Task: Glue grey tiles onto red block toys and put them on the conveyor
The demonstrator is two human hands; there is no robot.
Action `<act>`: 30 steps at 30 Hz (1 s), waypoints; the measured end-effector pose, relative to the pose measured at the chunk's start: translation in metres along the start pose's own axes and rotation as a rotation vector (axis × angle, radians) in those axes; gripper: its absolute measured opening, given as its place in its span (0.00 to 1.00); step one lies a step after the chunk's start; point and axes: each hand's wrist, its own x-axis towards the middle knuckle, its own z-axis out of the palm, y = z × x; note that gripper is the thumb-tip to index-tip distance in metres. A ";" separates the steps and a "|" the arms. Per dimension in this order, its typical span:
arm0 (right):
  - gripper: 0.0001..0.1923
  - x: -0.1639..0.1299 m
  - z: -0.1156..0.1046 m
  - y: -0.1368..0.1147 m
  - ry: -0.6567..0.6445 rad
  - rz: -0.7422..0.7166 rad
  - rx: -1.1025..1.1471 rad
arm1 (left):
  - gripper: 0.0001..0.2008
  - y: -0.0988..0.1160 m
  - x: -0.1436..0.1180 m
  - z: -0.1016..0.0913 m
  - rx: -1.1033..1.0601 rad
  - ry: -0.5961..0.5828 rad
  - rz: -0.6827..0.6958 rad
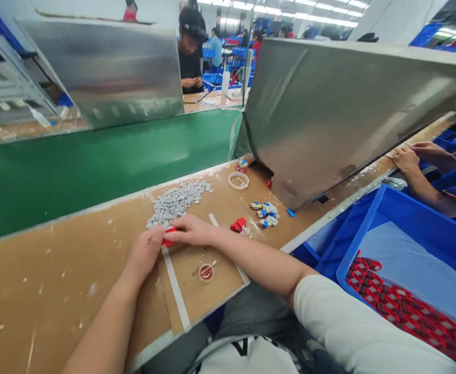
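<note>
Both of my hands close on one small red plastic part over the cardboard-topped bench. My left hand grips its left side, and my right hand holds it from the right; the fingers hide much of it. Just beyond them spreads a heap of small grey pieces. Below my right hand sits a little round dish of red stuff with a thin stick resting in it. Right of my right wrist lie a few red parts and a cluster of white, blue and yellow pieces.
A white ring-shaped lid lies near a leaning metal panel. Beyond the bench runs a green belt. At right stands a blue bin with red parts inside. A co-worker's hands are at the far right; another person sits opposite.
</note>
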 end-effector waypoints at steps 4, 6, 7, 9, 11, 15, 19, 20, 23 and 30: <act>0.35 -0.002 0.001 0.005 0.026 0.088 -0.076 | 0.35 0.003 0.002 0.001 -0.206 -0.143 -0.395; 0.31 -0.003 0.001 0.006 0.105 0.005 -0.111 | 0.36 0.003 0.003 -0.002 -0.363 -0.243 -0.561; 0.28 -0.004 0.000 0.006 0.138 -0.070 -0.129 | 0.36 0.003 0.003 -0.004 -0.430 -0.277 -0.617; 0.32 -0.004 -0.003 0.004 0.137 -0.242 -0.171 | 0.36 0.002 0.003 -0.007 -0.521 -0.314 -0.679; 0.33 -0.004 -0.005 0.001 0.060 -0.386 -0.190 | 0.37 0.002 0.003 -0.008 -0.569 -0.337 -0.705; 0.27 -0.005 -0.004 0.000 0.002 -0.404 -0.092 | 0.40 0.000 0.000 -0.007 -0.572 -0.400 -0.646; 0.33 -0.003 0.002 0.010 0.120 -0.294 0.107 | 0.45 -0.003 -0.004 -0.011 -0.249 -0.159 -0.225; 0.35 -0.003 0.003 0.013 0.141 -0.276 0.151 | 0.44 -0.004 -0.005 -0.012 -0.092 -0.050 -0.091; 0.39 -0.001 0.005 0.019 0.163 -0.272 0.256 | 0.39 -0.007 -0.008 -0.017 0.275 0.128 0.242; 0.39 -0.006 0.006 0.011 0.105 -0.352 0.342 | 0.34 -0.018 -0.011 -0.013 0.328 0.206 0.566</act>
